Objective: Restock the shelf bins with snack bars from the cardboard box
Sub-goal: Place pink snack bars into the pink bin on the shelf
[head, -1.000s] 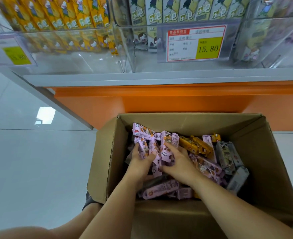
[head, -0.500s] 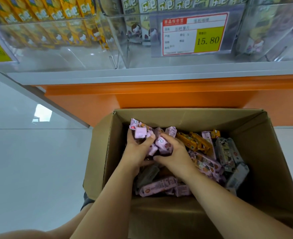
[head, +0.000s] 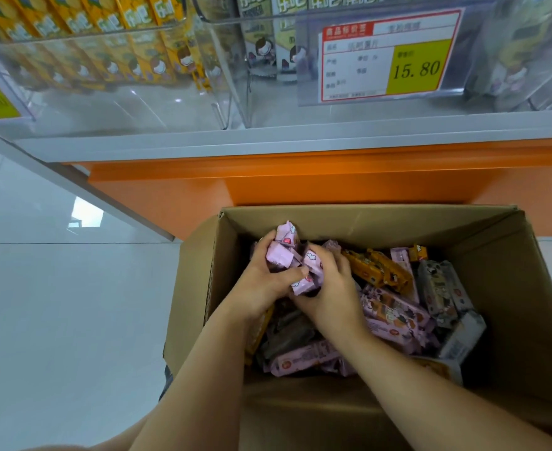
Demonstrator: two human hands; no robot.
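View: head camera, looking down into the box and up at the shelf front.
Cardboard box (head: 196,275): stands open on the floor (head: 57,320), against the orange shelf base.
Pink snack bars (head: 284,257): a bunch gathered between both hands, over the box's far left corner, on top of the loose pile.
Left hand (head: 261,284): fingers curled round the bunch's left side, thumb laid across its front.
Right hand (head: 331,296): curled over the bunch's right side, closing it in against the left hand.
Other bars: orange bars (head: 380,271), grey bars (head: 437,294) and more pink ones lie loose, just beside the right hand.
Handling: probably light, with slick crinkly wrappers and soft sealed ends. A bunch may fan out and shed bars, so squeeze across the middles from both sides rather than the ends.
Shelf bins (head: 138,102): clear, above and beyond the box, well apart from the hands. The left one holds yellow packs (head: 105,24); the next carries a price tag (head: 388,56).
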